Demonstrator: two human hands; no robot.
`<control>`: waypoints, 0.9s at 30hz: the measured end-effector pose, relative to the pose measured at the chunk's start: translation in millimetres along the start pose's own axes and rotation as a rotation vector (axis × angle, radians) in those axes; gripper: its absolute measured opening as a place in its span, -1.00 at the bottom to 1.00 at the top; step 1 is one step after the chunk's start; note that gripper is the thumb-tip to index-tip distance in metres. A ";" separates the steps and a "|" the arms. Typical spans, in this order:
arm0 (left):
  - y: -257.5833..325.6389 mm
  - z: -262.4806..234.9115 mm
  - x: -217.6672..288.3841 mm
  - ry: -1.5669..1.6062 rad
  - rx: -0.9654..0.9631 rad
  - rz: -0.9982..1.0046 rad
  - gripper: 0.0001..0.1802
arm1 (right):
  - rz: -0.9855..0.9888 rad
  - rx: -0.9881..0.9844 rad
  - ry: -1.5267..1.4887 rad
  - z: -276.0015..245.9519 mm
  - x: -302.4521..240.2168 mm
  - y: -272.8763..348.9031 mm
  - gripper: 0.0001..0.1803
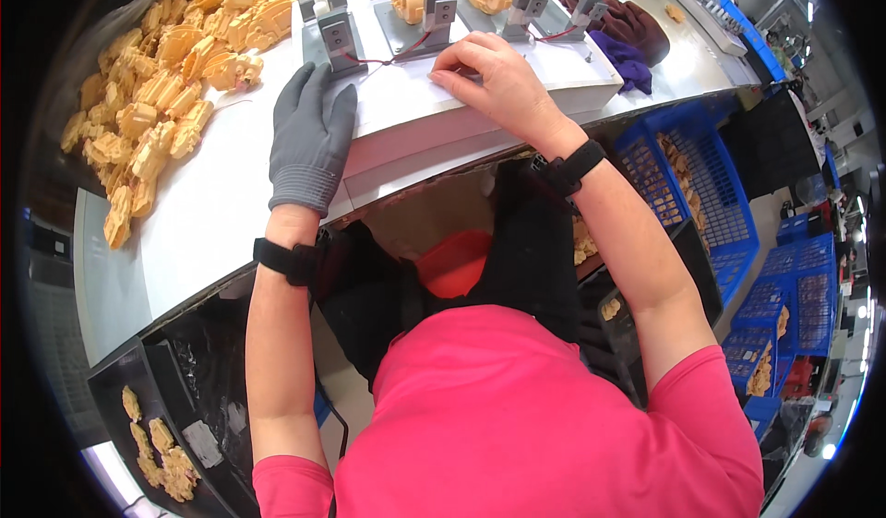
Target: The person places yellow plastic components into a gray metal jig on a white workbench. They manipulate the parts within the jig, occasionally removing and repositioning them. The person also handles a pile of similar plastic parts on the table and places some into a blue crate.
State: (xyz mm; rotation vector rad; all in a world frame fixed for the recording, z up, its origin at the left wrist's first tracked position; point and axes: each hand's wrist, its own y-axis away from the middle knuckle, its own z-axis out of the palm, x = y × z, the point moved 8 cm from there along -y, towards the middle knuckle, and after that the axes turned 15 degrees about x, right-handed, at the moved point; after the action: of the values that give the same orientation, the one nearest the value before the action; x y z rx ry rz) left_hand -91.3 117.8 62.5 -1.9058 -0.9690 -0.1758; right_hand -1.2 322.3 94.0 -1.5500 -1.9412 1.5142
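Loosely spread left hand (pixel 312 138) (grey-gloved), right hand (pixel 498 83) curled, any pinch impossible to tell, both beside grey fixtures (pixel 440 9).

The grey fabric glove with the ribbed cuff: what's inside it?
The person's left hand is inside the glove; its bare wrist comes out below. The hand's own skin can't be seen, because fabric covers it.

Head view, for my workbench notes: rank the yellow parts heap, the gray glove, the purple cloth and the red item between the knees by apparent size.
1. Yellow parts heap
2. Gray glove
3. Purple cloth and red item: too alike to rank
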 end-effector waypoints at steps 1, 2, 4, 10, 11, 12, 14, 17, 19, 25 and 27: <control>-0.5 0.5 0.1 -0.001 -0.005 -0.006 -0.39 | 0.005 -0.010 0.002 -0.1 -0.3 0.7 -0.89; 0.7 3.6 -2.4 -0.012 -0.007 -0.003 -0.38 | 0.012 -0.021 0.002 0.2 0.3 0.6 -0.89; -0.9 3.2 -0.7 -0.017 0.011 0.000 -0.38 | 0.014 -0.026 0.032 -1.7 2.2 -1.2 -0.89; 3.0 -1.8 2.3 -0.028 0.011 -0.001 -0.38 | 0.053 -0.052 0.044 0.5 0.5 2.5 -0.86; 2.4 -2.3 4.8 -0.023 0.006 0.003 -0.38 | 0.045 -0.045 0.049 -0.6 -0.3 2.7 -0.86; 2.3 -2.0 6.2 -0.017 0.000 0.006 -0.38 | 0.037 -0.038 0.053 -1.8 -0.8 2.6 -0.86; 4.7 -1.5 6.8 -0.041 0.001 0.016 -0.38 | 0.023 -0.033 0.082 -2.6 -0.5 4.7 -0.87; 2.8 -2.8 6.7 -0.046 0.008 0.028 -0.38 | -0.005 -0.016 0.075 -3.5 -3.7 2.5 -0.87; 2.7 -4.2 7.2 -0.040 0.012 0.042 -0.40 | -0.027 0.005 0.047 -2.1 -3.8 2.4 -0.87; -0.4 -2.6 8.6 -0.035 0.006 0.077 -0.43 | -0.060 0.055 0.031 -5.1 -3.8 4.3 -0.90; -2.7 -4.8 8.5 -0.043 -0.008 0.073 -0.43 | -0.075 0.079 0.031 -5.0 -1.6 0.9 -0.90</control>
State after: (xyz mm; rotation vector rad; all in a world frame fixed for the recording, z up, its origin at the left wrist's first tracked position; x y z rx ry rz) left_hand -86.1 119.3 71.1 -1.9558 -0.9272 -0.0965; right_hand 3.5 323.7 96.1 -1.4428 -1.8768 1.5083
